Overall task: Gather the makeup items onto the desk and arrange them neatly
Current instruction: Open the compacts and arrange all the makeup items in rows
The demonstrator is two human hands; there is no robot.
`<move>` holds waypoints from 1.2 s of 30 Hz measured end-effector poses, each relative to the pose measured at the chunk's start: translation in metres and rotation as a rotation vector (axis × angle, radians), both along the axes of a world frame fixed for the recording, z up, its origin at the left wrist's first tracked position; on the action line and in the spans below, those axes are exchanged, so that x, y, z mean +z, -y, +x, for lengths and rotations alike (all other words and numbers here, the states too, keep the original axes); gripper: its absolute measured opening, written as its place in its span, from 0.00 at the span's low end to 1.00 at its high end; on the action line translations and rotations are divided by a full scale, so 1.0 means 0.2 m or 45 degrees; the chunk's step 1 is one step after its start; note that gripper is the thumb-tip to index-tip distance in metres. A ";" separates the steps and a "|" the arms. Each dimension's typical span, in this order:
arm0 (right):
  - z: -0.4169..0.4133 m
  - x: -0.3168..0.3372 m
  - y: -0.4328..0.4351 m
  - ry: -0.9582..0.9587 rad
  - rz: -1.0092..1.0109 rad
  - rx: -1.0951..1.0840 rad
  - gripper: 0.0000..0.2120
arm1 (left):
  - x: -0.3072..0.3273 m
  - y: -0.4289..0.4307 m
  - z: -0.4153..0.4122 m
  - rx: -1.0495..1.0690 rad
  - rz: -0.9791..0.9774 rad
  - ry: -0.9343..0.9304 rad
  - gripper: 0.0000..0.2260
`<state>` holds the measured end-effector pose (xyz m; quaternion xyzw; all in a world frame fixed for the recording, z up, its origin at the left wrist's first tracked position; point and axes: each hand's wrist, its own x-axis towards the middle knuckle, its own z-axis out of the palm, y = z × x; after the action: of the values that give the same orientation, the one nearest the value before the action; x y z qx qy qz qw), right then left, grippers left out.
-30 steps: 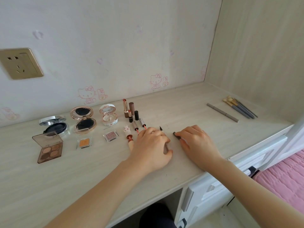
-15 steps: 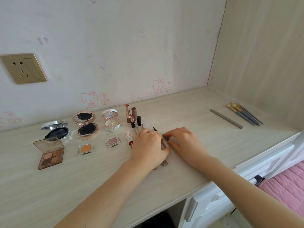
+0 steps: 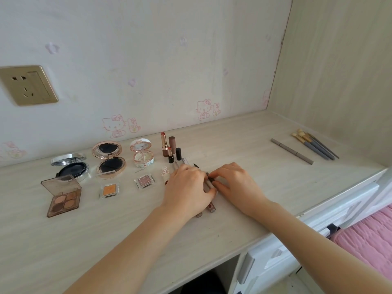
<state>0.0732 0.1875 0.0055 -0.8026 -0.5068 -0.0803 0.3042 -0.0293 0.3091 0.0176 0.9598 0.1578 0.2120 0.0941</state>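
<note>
On the pale wood desk (image 3: 265, 187) my left hand (image 3: 187, 187) lies curled over a row of slim makeup pens (image 3: 211, 207); only their lower ends and a dark tip (image 3: 195, 165) stick out. My right hand (image 3: 235, 183) pinches the upper part of a grey-brown pencil (image 3: 209, 183) right beside the left hand's fingers. Just behind stand lipsticks (image 3: 163, 143). To the left lie two open compacts (image 3: 109, 161), a floral compact (image 3: 143, 154), a black cushion compact (image 3: 71, 166), an eyeshadow palette (image 3: 63, 200) and two small eyeshadow pots (image 3: 109, 189).
A long grey pencil (image 3: 291, 151) and several grey-handled brushes (image 3: 316, 145) lie at the far right of the desk near the side panel. A wall socket (image 3: 27, 84) is at upper left. White drawers (image 3: 318, 225) sit under the desk's right end, next to pink bedding (image 3: 373, 238).
My right hand has slid left with the pencil until it meets my left hand over the pens. The left hand has stayed on the pens. The camera has tilted slightly.
</note>
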 end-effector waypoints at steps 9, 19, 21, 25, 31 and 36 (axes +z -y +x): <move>0.03 0.01 0.05 0.054 -0.002 -0.053 0.10 | 0.01 0.00 0.01 -0.006 -0.038 0.012 0.12; 0.27 0.03 0.33 0.158 -0.086 -0.266 0.11 | 0.04 0.10 0.28 -0.179 -0.188 -0.015 0.12; 0.33 0.04 0.40 0.192 -0.100 -0.330 0.11 | 0.04 0.14 0.36 -0.231 -0.227 -0.046 0.12; 0.48 0.02 0.53 0.188 -0.107 -0.526 0.12 | 0.03 0.22 0.56 -0.319 -0.296 -0.056 0.13; 0.69 -0.01 0.66 0.095 -0.138 -0.777 0.17 | 0.01 0.34 0.86 -0.354 -0.307 -0.097 0.15; 0.77 -0.03 0.68 0.056 -0.135 -0.831 0.17 | -0.01 0.39 1.06 -0.277 -0.306 -0.110 0.18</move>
<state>0.2279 0.0524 -0.0005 -0.9354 -0.2329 -0.1642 0.2093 0.1835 0.2305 0.0166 0.9613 0.0809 0.1387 0.2238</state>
